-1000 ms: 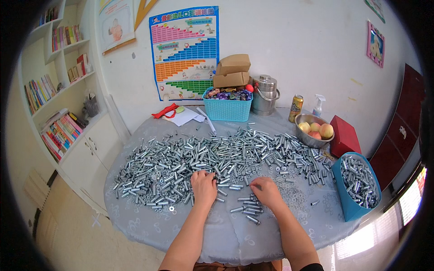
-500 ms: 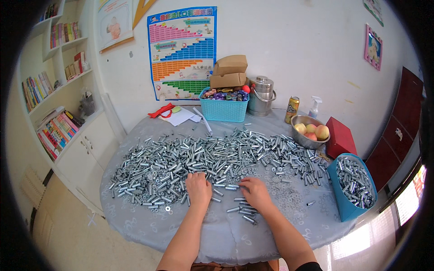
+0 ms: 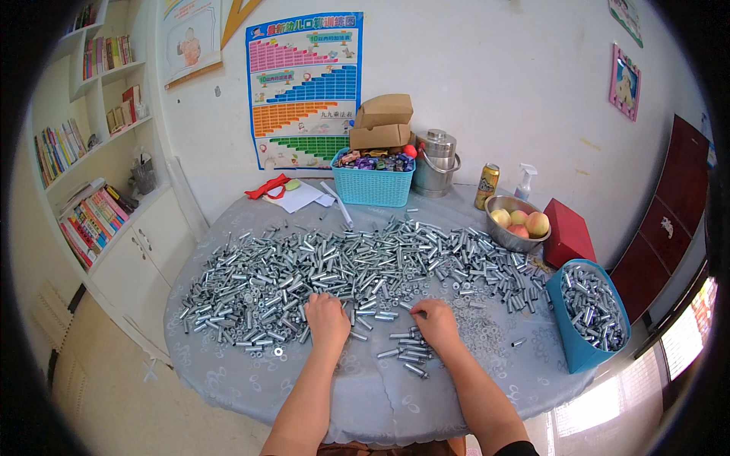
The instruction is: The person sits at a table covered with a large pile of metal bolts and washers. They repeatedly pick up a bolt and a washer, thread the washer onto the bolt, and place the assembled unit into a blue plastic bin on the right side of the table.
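Note:
A wide pile of short silver metal tubes covers the table, with small washers scattered among and in front of them. At the pile's near edge my left hand has its fingers curled down; what they hold, if anything, is hidden. To its right, my right hand pinches a small metal tube between thumb and finger. Several tubes with fittings at one end form a small group just below and left of my right hand. A few loose tubes lie between the two hands.
A blue bin full of metal tubes stands at the right edge. Behind the pile are a blue basket, a steel pot, a can, a spray bottle, a fruit bowl and a red box.
My right hand has drawn its fingers in, and a small tube now shows at its fingertips. My left hand stays at the pile's edge; the whole view has shifted slightly.

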Available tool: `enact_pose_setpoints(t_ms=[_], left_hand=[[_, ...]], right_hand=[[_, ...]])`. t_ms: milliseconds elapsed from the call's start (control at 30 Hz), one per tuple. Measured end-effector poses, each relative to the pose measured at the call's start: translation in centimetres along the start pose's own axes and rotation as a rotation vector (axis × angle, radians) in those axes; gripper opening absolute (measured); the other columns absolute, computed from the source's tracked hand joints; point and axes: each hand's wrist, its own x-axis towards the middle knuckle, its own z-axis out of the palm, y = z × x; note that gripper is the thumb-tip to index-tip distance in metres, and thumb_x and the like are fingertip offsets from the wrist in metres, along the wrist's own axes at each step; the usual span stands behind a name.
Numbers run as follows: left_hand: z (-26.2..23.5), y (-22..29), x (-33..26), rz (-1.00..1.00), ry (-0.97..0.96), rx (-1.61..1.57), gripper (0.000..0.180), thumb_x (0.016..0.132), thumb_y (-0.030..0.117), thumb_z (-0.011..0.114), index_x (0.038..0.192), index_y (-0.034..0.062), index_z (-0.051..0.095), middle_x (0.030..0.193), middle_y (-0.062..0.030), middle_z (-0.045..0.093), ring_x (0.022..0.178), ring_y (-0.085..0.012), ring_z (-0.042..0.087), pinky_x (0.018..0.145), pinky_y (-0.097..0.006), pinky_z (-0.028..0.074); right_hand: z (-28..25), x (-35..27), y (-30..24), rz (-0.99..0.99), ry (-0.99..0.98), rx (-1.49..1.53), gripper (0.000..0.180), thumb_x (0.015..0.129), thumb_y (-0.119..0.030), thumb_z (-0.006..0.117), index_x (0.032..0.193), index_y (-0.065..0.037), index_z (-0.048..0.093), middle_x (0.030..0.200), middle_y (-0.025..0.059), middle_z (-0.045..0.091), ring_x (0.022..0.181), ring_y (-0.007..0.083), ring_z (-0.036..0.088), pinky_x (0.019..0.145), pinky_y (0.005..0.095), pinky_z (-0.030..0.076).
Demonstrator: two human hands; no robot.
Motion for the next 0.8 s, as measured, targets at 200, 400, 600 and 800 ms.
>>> enact_pose_setpoints(t_ms=[200, 400, 600, 800], left_hand=[[-0.3, -0.1, 0.3, -0.03, 0.106, -0.216, 0.008, 0.065, -0.002, 0.062, 0.067, 0.0048, 0.059, 0.074, -0.0086, 0.056, 0.078, -0.0274, 0.05, 0.07, -0.038, 0.039], [0.6, 0.5, 0.2, -0.317, 0.025, -0.926, 0.011, 0.072, 0.004, 0.066, 0.082, 0.0034, 0.06, 0.078, -0.0049, 0.06, 0.071, -0.0149, 0.055, 0.068, -0.027, 0.044], [0.5, 1.5, -0.2, -0.57, -0.219, -1.543, 0.012, 0.08, 0.007, 0.063, 0.09, 0.003, 0.06, 0.084, -0.0038, 0.061, 0.074, -0.0086, 0.056, 0.067, -0.021, 0.046], [-0.4, 2.7, -0.6, -0.569, -0.405, -1.67, 0.016, 0.087, 0.014, 0.055, 0.098, 0.0029, 0.058, 0.08, -0.0041, 0.058, 0.072, -0.0124, 0.056, 0.067, -0.025, 0.047]], right_hand=[[-1.1, 0.0, -1.2, 0.294, 0.004, 0.09, 0.019, 0.072, -0.01, 0.064, 0.09, -0.005, 0.064, 0.083, 0.0116, 0.064, 0.082, 0.0233, 0.06, 0.072, 0.0313, 0.046], [-1.0, 0.2, -1.1, 0.18, 0.068, 0.304, 0.024, 0.074, -0.006, 0.062, 0.098, -0.004, 0.062, 0.088, 0.0078, 0.063, 0.081, 0.0155, 0.058, 0.074, 0.0267, 0.045], [-1.3, 0.5, -2.2, 0.212, 0.044, 0.472, 0.02, 0.076, -0.009, 0.063, 0.096, -0.002, 0.063, 0.088, 0.0078, 0.063, 0.079, 0.0144, 0.059, 0.072, 0.0268, 0.046], [-0.6, 0.4, -2.2, 0.286, -0.006, 0.927, 0.017, 0.084, -0.006, 0.056, 0.1, 0.0, 0.061, 0.094, 0.0045, 0.062, 0.084, 0.0116, 0.058, 0.076, 0.0243, 0.046]])
